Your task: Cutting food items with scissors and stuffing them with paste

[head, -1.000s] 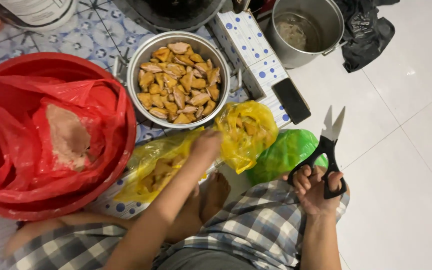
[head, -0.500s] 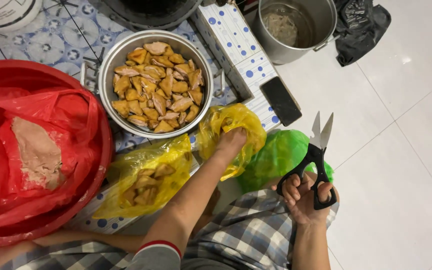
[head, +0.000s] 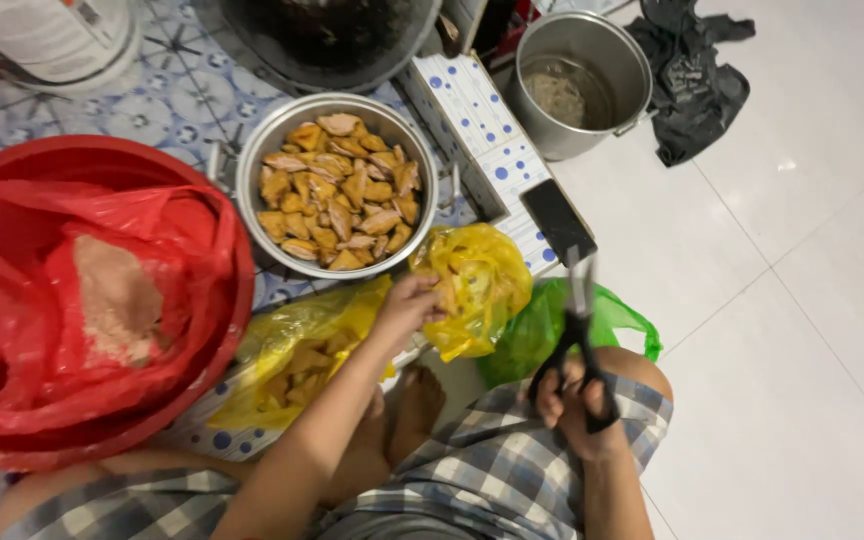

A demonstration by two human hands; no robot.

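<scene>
Yellow plastic bag (head: 477, 290), mid-frame just below the metal bowl (head: 252, 175), looks thin, limp and slippery, best pinched at its gathered top. Left hand (head: 407, 305) fingers clamp its edge; right hand (head: 577, 405) fingers are closed through black scissors (head: 577, 330).

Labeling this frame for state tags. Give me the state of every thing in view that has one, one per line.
Left hand: reaching into yellow bag, which is open.
Right hand: gripping scissors, blades up and blurred, open or shut unclear.
Metal bowl: full of tan pieces.
Second yellow bag: lying flat, holding pieces.
Green bag: crumpled.
Red tub: lined with a red bag.
Pot: uncovered.
Phone: screen dark.
</scene>
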